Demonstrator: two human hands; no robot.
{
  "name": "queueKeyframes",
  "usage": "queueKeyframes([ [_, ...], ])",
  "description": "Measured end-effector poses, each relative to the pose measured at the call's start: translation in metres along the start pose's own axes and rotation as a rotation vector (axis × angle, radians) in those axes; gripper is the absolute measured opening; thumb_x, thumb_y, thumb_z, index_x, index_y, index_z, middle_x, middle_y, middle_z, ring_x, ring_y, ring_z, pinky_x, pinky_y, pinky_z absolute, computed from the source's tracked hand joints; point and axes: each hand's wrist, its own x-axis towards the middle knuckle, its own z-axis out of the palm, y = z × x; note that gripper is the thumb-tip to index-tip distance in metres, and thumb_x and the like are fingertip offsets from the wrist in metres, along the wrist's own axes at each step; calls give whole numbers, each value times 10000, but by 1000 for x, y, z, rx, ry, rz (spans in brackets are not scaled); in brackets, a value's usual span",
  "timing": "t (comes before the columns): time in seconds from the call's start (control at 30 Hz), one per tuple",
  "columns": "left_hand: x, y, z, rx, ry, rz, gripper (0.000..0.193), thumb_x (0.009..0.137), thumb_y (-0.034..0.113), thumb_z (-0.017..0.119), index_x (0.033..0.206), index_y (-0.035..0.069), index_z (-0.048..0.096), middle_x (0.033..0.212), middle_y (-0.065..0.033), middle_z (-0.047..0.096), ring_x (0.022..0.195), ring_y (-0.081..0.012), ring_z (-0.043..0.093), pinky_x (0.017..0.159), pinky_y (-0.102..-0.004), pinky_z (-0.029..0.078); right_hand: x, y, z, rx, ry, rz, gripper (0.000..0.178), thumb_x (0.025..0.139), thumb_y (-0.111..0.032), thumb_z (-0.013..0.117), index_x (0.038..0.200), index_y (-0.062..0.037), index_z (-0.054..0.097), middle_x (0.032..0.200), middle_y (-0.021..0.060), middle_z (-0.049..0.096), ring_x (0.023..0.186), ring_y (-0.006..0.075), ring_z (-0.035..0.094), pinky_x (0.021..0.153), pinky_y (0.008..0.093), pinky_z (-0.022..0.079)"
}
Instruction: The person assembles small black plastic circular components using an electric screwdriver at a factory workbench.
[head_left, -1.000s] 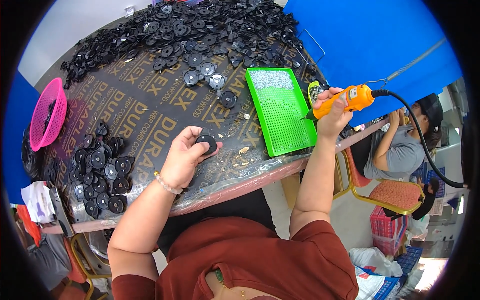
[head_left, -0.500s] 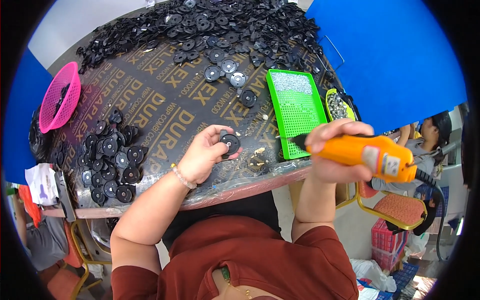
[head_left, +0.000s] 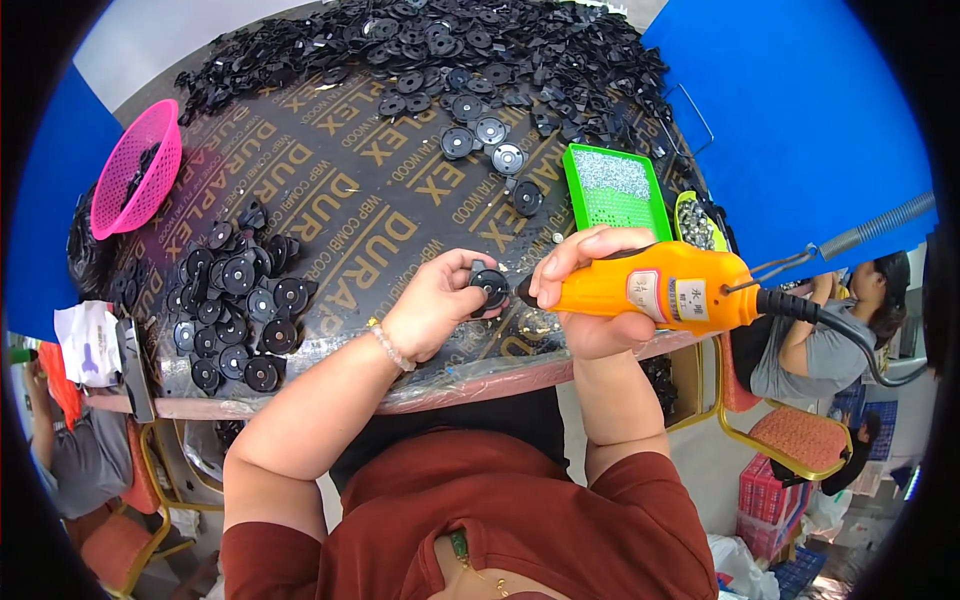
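Note:
Over the table's front part, my left hand (head_left: 432, 308) is closed on a black round plastic part (head_left: 489, 287), thumb pressed on its face. My right hand (head_left: 598, 335) wraps round an orange electric screwdriver (head_left: 640, 284), held sideways with its black nose pointing left at the part. The bit's contact with the part is too small to make out. Just beyond my right hand lies a green perforated tray (head_left: 570, 185) with many small silvery screws (head_left: 612, 174) at its far end. Several similar black discs (head_left: 508, 158) lie loose beyond my hands.
A large heap of black parts (head_left: 430, 40) covers the table's far side. More discs (head_left: 235, 275) are piled at left, near a pink basket (head_left: 172, 150). A yellow-green dish (head_left: 695, 222) of metal pieces stands right. A spring (head_left: 875, 222) and cable (head_left: 850, 350) trail from the screwdriver.
My right hand has brought the screwdriver left from over the green tray to the black part. My left hand still holds the part. The whole view has shifted slightly.

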Motion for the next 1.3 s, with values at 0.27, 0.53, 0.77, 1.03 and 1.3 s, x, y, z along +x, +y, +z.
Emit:
queueKeyframes([
  [0.27,1,-3,-5,16,-9,7,329,905,-58,504,1224,10,464,1047,-85,631,947,-152,645,840,-291,554,0,-1,6,9,7,-11,751,710,-684,638,1057,-37,484,837,117,605,615,148,603,562,243,518],
  [0.53,2,-4,-4,15,-14,4,328,909,-52,507,1228,4,458,1050,-93,633,942,-161,648,841,-289,554,0,-1,1,5,-10,-36,737,719,-670,628,1059,-32,483,846,119,613,618,146,606,572,246,526],
  [0.77,2,-2,-2,12,-17,21,332,867,-93,495,1192,-31,476,960,-89,641,854,-144,648,781,-268,552,-5,8,-1,-57,-128,-82,752,748,-719,580,1028,-29,478,831,142,604,588,165,600,599,292,542],
  [1.03,0,-6,-3,18,-2,10,325,850,-112,488,1164,-34,518,969,-106,636,850,-180,659,764,-283,566,-10,5,2,31,-45,19,784,736,-739,582,1067,-35,480,838,153,612,576,183,591,549,301,529],
  [1.3,-93,86,-36,1288,652,662,328,761,61,619,1087,32,610,973,-165,640,924,-304,636,857,-380,499,2,-34,-18,109,33,-120,800,757,-702,611,1111,-1,457,837,177,599,582,207,599,518,314,525],
])
